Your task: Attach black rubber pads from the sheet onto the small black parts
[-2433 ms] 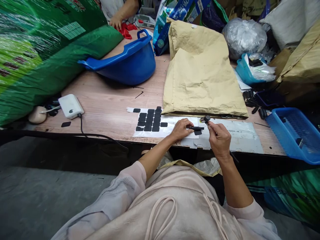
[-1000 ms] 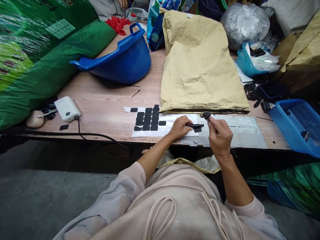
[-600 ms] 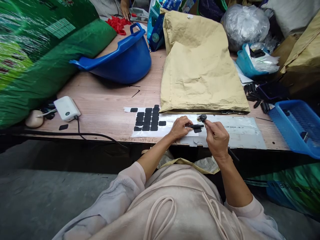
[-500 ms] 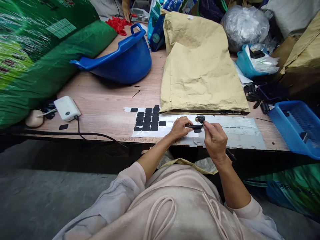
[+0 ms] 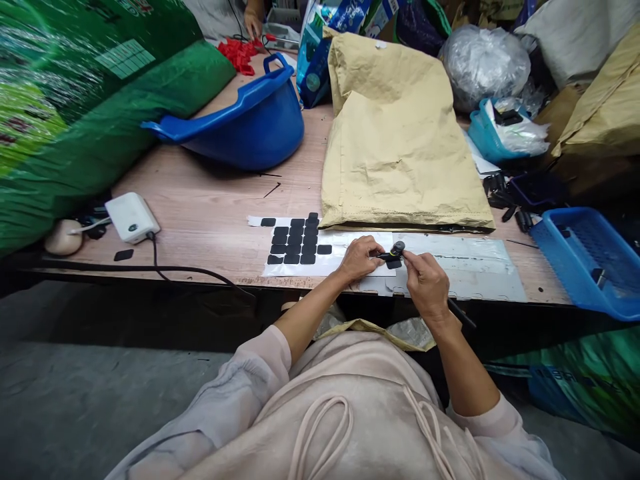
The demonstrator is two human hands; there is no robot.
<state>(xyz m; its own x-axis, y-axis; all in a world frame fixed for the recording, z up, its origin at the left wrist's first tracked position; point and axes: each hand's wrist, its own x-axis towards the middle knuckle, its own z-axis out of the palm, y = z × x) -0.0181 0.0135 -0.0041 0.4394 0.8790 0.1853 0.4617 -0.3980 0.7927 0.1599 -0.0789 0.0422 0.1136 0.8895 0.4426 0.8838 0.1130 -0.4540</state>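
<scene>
My left hand [image 5: 361, 257] is closed, with thumb and fingertips pinching a small, slim black piece [image 5: 386, 257] low over the table. My right hand [image 5: 427, 283] is wrapped round a small black hammer-like tool [image 5: 397, 249], whose rounded head shows a bit of yellow. That head rests at or just above the right end of the slim piece; contact cannot be made out. Below them lies a dark pad [image 5: 394, 265]. A white sheet [image 5: 335, 268] carries rows of black rounded-square pads [image 5: 295, 241], left of my left hand.
A tan paper sack [image 5: 400, 147] lies just behind my hands. A blue basin [image 5: 245, 133] stands back left, a blue basket [image 5: 585, 253] at right. A white box [image 5: 132, 217] with a cable sits left. Another person's hand [image 5: 253, 23] shows at the far end.
My right hand has lowered slightly and moved left, bringing the tool's head down onto or close to the slim black piece. My left hand keeps its grip. The view has shifted slightly.
</scene>
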